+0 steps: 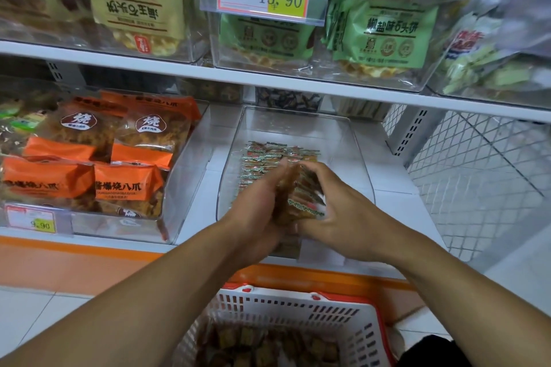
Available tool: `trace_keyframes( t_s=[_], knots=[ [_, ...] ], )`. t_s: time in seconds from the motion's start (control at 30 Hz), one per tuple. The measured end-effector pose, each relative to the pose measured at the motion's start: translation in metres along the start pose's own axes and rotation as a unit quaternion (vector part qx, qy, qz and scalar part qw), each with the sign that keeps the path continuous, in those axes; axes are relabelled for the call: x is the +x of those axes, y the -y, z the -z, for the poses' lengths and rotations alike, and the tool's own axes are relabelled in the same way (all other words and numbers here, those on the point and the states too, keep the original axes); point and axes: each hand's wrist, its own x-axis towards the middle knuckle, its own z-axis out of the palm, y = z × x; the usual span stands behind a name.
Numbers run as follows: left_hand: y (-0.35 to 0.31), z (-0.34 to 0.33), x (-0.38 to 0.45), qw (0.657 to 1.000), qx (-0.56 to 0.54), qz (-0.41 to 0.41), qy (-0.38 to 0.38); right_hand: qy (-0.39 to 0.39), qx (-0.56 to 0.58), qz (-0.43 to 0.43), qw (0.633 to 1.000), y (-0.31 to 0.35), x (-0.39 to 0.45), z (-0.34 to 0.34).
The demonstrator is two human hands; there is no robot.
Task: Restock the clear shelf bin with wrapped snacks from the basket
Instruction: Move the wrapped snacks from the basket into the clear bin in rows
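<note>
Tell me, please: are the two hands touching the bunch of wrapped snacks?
Touching. The head view shows the left hand and right hand pressed around the bunch of wrapped snacks from both sides, above the clear bin.

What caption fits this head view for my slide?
Both hands, left and right, lower a stack of wrapped snacks into the clear shelf bin.

Clear shelf bin [354,140] on lower shelf, wrapped snacks [268,158] rowed inside, white basket [301,311] below holding more
</note>
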Motion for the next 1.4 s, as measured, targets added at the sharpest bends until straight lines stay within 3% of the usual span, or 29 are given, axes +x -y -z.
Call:
trace_keyframes(
  t_s=[0.07, 0.13, 0.2, 0.27, 0.33, 0.4, 0.5, 0.6, 0.77, 1.07, 1.3, 1.4],
  knots=[
    [-0.001, 0.000, 0.004, 0.998, 0.042, -0.037, -0.005, -0.002, -0.029, -0.014, 0.999, -0.004, 0.012, 0.012],
    [0.002, 0.004, 0.007, 0.970, 0.204, -0.101, -0.087, -0.006, -0.100, -0.043, 0.994, -0.014, 0.035, 0.025],
    [0.007, 0.013, 0.008, 0.889, 0.408, -0.172, -0.115, 0.010, -0.201, -0.114, 0.973, -0.027, 0.065, 0.032],
    [0.015, 0.023, 0.013, 0.788, 0.584, -0.177, -0.077, 0.053, -0.300, -0.201, 0.931, -0.039, 0.093, 0.026],
    [0.020, 0.028, 0.014, 0.701, 0.690, -0.167, -0.069, 0.095, -0.357, -0.241, 0.897, -0.051, 0.114, 0.015],
    [0.024, 0.029, 0.012, 0.661, 0.733, -0.147, -0.070, 0.123, -0.364, -0.265, 0.885, -0.064, 0.129, 0.004],
    [0.030, 0.031, 0.013, 0.647, 0.748, -0.136, -0.062, 0.108, -0.294, -0.312, 0.897, -0.083, 0.142, -0.006],
    [0.032, 0.032, 0.015, 0.647, 0.748, -0.134, -0.061, 0.008, -0.145, -0.364, 0.920, -0.093, 0.147, -0.016],
    [0.032, 0.031, 0.016, 0.652, 0.746, -0.124, -0.060, -0.140, 0.057, -0.348, 0.925, -0.100, 0.146, -0.023],
    [0.029, 0.029, 0.013, 0.668, 0.730, -0.126, -0.071, -0.178, 0.109, -0.371, 0.905, -0.105, 0.145, -0.028],
    [0.026, 0.028, 0.013, 0.680, 0.718, -0.127, -0.080, -0.169, 0.074, -0.363, 0.913, -0.106, 0.144, -0.029],
    [0.028, 0.029, 0.013, 0.687, 0.711, -0.128, -0.081, -0.132, 0.025, -0.368, 0.920, -0.103, 0.144, -0.032]
  ],
)
